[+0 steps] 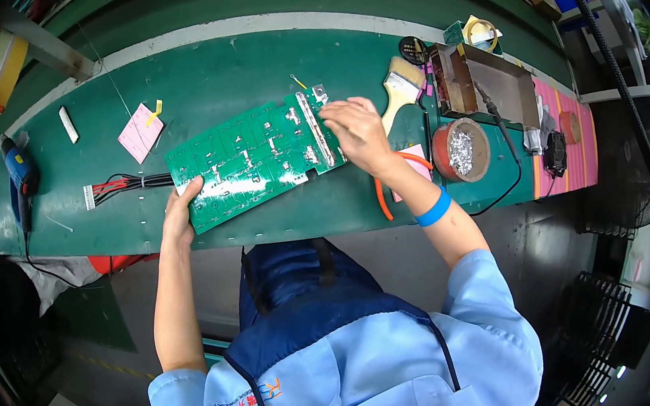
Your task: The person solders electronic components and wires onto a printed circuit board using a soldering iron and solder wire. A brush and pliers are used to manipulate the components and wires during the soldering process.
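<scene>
A green circuit board (244,160) with shiny solder patches lies slanted in front of me, a long silvery metal strip (315,129) running across its right part. My left hand (178,210) grips its lower left edge, the thumb on top and the other fingers hidden underneath. Over the right end of the board, my right hand (361,135) has its fingers bent and close together; what they pinch, if anything, is hidden. A bundle of black and red wires (126,184) with a white connector (89,198) comes out at the board's left side.
Right of the board on the green bench (260,58) are a brush (400,86), orange-handled pliers (383,196), a round tub of silvery bits (461,151), a soldering iron (490,108) and a metal box (496,83). To the left are a pink paper (141,133) and a blue heat gun (19,170).
</scene>
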`<move>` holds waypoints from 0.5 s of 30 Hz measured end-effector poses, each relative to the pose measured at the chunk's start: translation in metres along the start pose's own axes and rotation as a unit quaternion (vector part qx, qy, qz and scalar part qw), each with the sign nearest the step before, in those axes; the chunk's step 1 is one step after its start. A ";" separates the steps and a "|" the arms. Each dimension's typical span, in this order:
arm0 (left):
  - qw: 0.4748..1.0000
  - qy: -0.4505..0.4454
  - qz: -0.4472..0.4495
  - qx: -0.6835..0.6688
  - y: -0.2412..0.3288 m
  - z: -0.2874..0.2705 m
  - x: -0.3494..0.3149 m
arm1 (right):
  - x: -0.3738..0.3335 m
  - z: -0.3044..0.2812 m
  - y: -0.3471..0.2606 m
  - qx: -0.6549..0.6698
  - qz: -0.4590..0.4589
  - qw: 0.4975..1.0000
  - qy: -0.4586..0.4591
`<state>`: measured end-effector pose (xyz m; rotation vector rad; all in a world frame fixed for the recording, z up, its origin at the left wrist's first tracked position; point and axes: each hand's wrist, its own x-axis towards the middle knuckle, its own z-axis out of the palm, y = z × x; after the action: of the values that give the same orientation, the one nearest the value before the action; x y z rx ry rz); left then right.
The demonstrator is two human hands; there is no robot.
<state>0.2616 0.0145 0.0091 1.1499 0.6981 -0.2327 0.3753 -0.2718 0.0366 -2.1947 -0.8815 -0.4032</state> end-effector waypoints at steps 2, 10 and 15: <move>1.000 -0.001 0.001 0.000 -0.002 -0.003 0.001 | -0.004 -0.005 0.000 0.026 0.048 0.998 0.008; 1.000 -0.005 0.001 0.008 0.000 -0.001 -0.001 | -0.011 -0.001 -0.006 0.002 -0.010 0.999 -0.037; 1.000 -0.003 -0.021 -0.005 0.005 0.000 -0.002 | -0.014 0.006 -0.002 -0.077 -0.103 0.991 -0.022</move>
<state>0.2630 0.0161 0.0142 1.1253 0.7184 -0.2682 0.3639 -0.2728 0.0266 -2.2668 -1.1396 -0.5405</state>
